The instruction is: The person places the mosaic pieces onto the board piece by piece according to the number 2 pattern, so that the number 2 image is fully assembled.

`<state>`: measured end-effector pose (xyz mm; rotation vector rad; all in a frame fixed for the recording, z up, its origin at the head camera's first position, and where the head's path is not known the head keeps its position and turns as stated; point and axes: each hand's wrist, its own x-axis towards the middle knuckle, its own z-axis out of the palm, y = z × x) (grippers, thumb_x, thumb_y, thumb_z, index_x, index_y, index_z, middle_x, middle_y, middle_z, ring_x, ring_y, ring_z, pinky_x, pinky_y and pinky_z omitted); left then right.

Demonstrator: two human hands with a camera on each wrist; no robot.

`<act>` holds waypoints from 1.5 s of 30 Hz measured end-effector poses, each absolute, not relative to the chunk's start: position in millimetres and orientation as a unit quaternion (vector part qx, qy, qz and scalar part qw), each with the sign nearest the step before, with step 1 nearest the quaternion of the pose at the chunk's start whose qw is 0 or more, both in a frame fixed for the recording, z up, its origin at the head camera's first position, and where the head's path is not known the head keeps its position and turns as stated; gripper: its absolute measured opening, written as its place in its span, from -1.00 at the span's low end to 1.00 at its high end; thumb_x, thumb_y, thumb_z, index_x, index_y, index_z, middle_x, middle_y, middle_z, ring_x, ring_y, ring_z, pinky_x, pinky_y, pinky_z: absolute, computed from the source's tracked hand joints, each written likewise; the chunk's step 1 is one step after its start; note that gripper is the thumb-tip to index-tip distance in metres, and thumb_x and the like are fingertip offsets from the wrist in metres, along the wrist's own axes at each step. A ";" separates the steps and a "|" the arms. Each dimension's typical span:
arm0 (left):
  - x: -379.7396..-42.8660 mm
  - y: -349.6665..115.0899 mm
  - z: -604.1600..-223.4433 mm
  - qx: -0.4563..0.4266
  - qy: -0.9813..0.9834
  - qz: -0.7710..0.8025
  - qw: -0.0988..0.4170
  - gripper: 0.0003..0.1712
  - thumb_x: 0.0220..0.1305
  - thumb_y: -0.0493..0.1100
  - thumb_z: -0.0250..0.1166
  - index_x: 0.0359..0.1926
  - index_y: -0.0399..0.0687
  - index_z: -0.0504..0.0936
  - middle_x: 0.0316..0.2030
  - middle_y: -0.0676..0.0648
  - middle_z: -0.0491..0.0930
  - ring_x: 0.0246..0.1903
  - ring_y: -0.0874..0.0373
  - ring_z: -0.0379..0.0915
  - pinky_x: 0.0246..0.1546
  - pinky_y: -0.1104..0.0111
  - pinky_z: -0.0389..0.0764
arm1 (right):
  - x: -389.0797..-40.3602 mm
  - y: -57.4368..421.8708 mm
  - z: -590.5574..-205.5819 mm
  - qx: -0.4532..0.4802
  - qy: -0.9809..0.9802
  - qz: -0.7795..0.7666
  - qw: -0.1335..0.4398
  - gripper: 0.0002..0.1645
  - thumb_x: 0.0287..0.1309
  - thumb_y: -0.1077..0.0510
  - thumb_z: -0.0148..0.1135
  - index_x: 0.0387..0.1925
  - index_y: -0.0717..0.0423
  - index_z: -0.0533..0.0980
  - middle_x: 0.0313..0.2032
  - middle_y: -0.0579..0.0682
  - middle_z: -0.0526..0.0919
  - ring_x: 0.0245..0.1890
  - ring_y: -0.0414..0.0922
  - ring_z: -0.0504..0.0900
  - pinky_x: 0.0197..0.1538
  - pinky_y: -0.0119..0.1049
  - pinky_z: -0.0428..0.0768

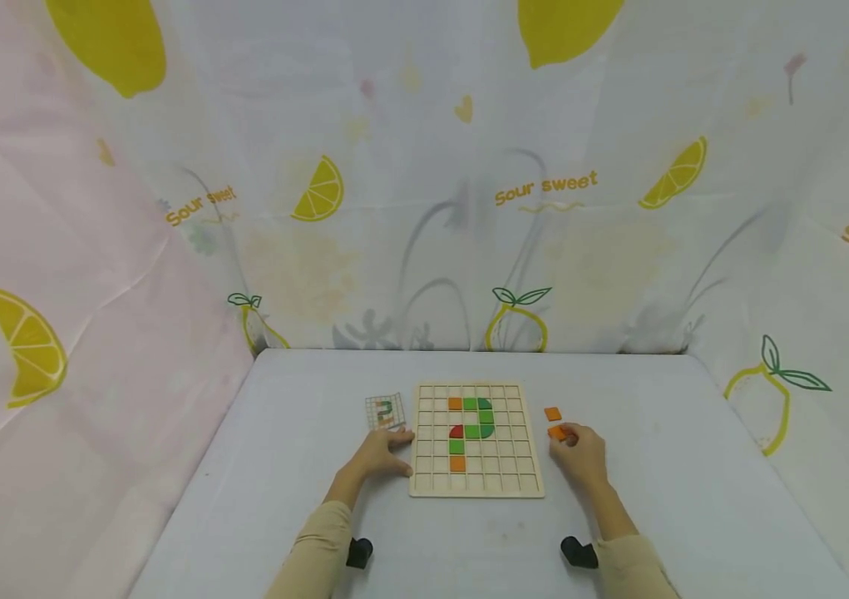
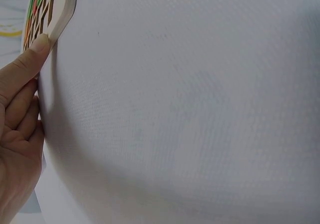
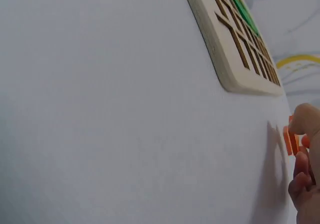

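Note:
A square wooden grid board (image 1: 511, 449) lies on the white table, holding several orange, green and red tiles laid in a question-mark-like shape. My left hand (image 1: 377, 455) rests at the board's left side, thumb and forefinger spread along the rim; in the left wrist view the thumb (image 2: 40, 44) touches the edge. To the right of the board, my right hand (image 1: 581, 453) pinches an orange square tile (image 1: 556, 433) between thumb and fingers. That tile (image 3: 291, 140) is partly hidden by the thumb in the right wrist view. A second orange tile (image 1: 553, 413) lies just beyond it.
A small grid card (image 1: 377, 411) with a similar coloured pattern lies left of the board, beyond the left hand. Black devices (image 1: 579, 552) sit at both wrists. Lemon-printed cloth (image 1: 409, 249) hangs behind and beside the table (image 1: 282, 416).

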<state>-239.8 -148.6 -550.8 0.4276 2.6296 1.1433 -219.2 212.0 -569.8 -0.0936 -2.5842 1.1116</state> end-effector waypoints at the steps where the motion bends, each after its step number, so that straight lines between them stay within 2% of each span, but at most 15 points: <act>1: -239.6 -148.8 -550.6 0.146 0.900 0.393 0.121 -0.23 -0.31 -0.27 0.55 0.07 -0.29 0.54 0.13 -0.25 0.48 0.23 -0.16 0.30 0.27 0.02 0.25 | -218.5 209.1 -571.0 -0.019 -0.897 0.407 0.171 -0.64 -0.18 0.37 0.26 -0.24 0.50 0.57 -0.46 0.19 0.58 -0.45 -0.02 0.50 -0.41 -0.32 0.50; 2: -239.6 -149.1 -550.6 0.147 0.900 0.392 0.121 -0.23 -0.31 -0.28 0.55 0.07 -0.30 0.54 0.13 -0.26 0.47 0.22 -0.17 0.30 0.27 0.02 0.25 | -217.8 205.0 -572.6 0.002 -0.888 0.419 0.188 -0.66 -0.22 0.38 0.27 -0.27 0.47 0.58 -0.49 0.11 0.58 -0.47 -0.10 0.50 -0.43 -0.41 0.50; 4: -239.1 -149.6 -550.1 0.146 0.899 0.394 0.121 -0.24 -0.31 -0.28 0.55 0.07 -0.31 0.54 0.13 -0.26 0.47 0.22 -0.17 0.30 0.27 0.02 0.25 | -217.0 193.0 -571.9 0.040 -0.878 0.441 0.184 -0.69 -0.22 0.40 0.30 -0.30 0.44 0.60 -0.49 0.06 0.58 -0.48 -0.15 0.48 -0.46 -0.48 0.48; 7: -239.0 -150.7 -549.8 0.150 0.895 0.403 0.124 -0.23 -0.32 -0.26 0.56 0.06 -0.32 0.54 0.13 -0.28 0.47 0.23 -0.18 0.29 0.28 0.00 0.23 | -216.0 169.0 -568.2 0.109 -0.876 0.441 0.162 -0.71 -0.21 0.41 0.34 -0.30 0.40 0.62 -0.42 0.06 0.62 -0.46 -0.17 0.48 -0.46 -0.50 0.48; 9: -238.9 -152.6 -549.8 0.167 0.892 0.404 0.114 -0.22 -0.31 -0.19 0.57 0.06 -0.28 0.55 0.11 -0.26 0.49 0.21 -0.15 0.33 0.26 0.05 0.29 | -215.0 152.0 -563.4 0.147 -0.881 0.430 0.133 -0.70 -0.18 0.40 0.36 -0.27 0.40 0.62 -0.35 0.12 0.63 -0.42 -0.13 0.46 -0.44 -0.45 0.48; 13: -239.5 -153.3 -549.7 0.174 0.886 0.414 0.114 -0.21 -0.32 -0.15 0.58 0.06 -0.28 0.55 0.10 -0.26 0.50 0.21 -0.14 0.33 0.26 0.06 0.29 | -215.0 125.6 -566.9 0.219 -0.879 0.404 0.126 -0.70 -0.22 0.41 0.30 -0.29 0.39 0.63 -0.36 0.08 0.61 -0.43 -0.20 0.43 -0.45 -0.48 0.47; 18: -239.4 -148.9 -549.7 0.149 0.890 0.413 0.124 -0.23 -0.33 -0.29 0.55 0.05 -0.36 0.53 0.11 -0.29 0.48 0.23 -0.19 0.28 0.29 0.00 0.20 | -214.6 109.7 -573.7 0.259 -0.880 0.384 0.101 -0.65 -0.23 0.40 0.25 -0.25 0.39 0.63 -0.34 0.06 0.57 -0.42 -0.25 0.41 -0.43 -0.50 0.49; 23: -238.7 -146.9 -549.9 0.139 0.894 0.407 0.125 -0.24 -0.32 -0.32 0.55 0.06 -0.32 0.54 0.12 -0.27 0.48 0.24 -0.16 0.28 0.29 0.03 0.22 | -212.1 106.8 -569.9 0.290 -0.890 0.340 0.093 -0.67 -0.16 0.40 0.25 -0.23 0.37 0.64 -0.29 0.07 0.54 -0.32 -0.13 0.44 -0.31 -0.37 0.52; 28: -238.9 -147.3 -548.6 0.140 0.892 0.412 0.124 -0.24 -0.32 -0.32 0.54 0.06 -0.33 0.54 0.12 -0.28 0.47 0.23 -0.17 0.28 0.29 0.03 0.22 | -211.7 104.8 -568.0 0.306 -0.890 0.311 0.129 -0.79 -0.04 0.34 0.31 -0.28 0.31 0.67 -0.27 0.07 0.56 -0.26 -0.04 0.48 -0.22 -0.25 0.53; 36: -238.9 -148.4 -548.4 0.137 0.893 0.409 0.126 -0.24 -0.32 -0.32 0.54 0.06 -0.33 0.54 0.13 -0.28 0.47 0.23 -0.18 0.28 0.29 0.01 0.22 | -210.7 90.4 -580.1 0.267 -0.893 0.278 0.233 -0.90 -0.12 0.21 0.43 -0.52 0.19 0.70 -0.38 0.00 0.66 -0.36 -0.06 0.55 -0.27 -0.23 0.51; 42: -240.2 -148.7 -549.2 0.145 0.894 0.406 0.124 -0.24 -0.32 -0.33 0.54 0.06 -0.34 0.54 0.12 -0.29 0.47 0.23 -0.19 0.29 0.28 0.01 0.23 | -207.6 88.1 -579.0 0.240 -0.897 0.290 0.233 -0.90 -0.10 0.22 0.43 -0.59 0.18 0.67 -0.41 -0.01 0.68 -0.33 -0.06 0.55 -0.24 -0.21 0.56; 45: -239.7 -148.8 -549.2 0.144 0.893 0.407 0.124 -0.24 -0.33 -0.32 0.54 0.06 -0.35 0.54 0.11 -0.29 0.47 0.22 -0.19 0.29 0.28 0.01 0.23 | -205.1 89.7 -580.2 0.245 -0.895 0.299 0.223 -0.93 -0.09 0.24 0.42 -0.55 0.18 0.68 -0.39 -0.02 0.67 -0.30 -0.07 0.54 -0.20 -0.20 0.57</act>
